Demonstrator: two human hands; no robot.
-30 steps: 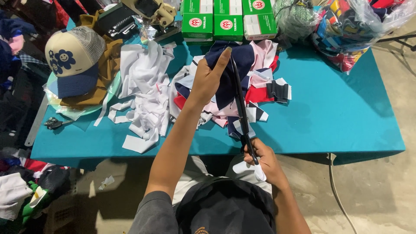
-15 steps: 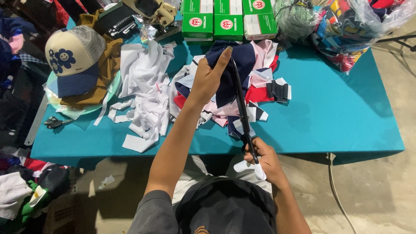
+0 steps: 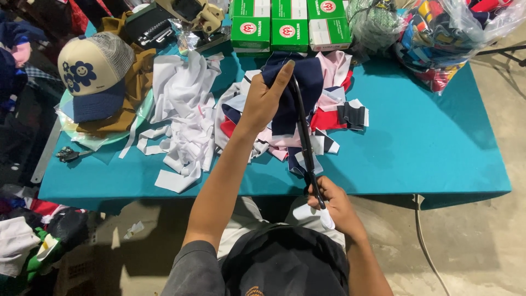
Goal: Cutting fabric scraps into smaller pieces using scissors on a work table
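Observation:
My left hand (image 3: pixel 267 100) is raised over the table, its fingers closed on the far end of a narrow black fabric strip (image 3: pixel 303 131). The strip runs taut back to my right hand (image 3: pixel 330 200), which grips the near end at the table's front edge. A small white scrap (image 3: pixel 323 217) hangs below my right hand. Under the strip lies a heap of navy, pink, red and white fabric pieces (image 3: pixel 323 104).
A teal table (image 3: pixel 416 148) carries a pile of white scraps (image 3: pixel 183 109), a cap with a flower print (image 3: pixel 93 71) on brown cloth, three green boxes (image 3: pixel 289 24) and a plastic bag of coloured fabric (image 3: pixel 444 38). A small tool (image 3: pixel 68 155) lies at the left edge. More cloth lies on the floor to the left.

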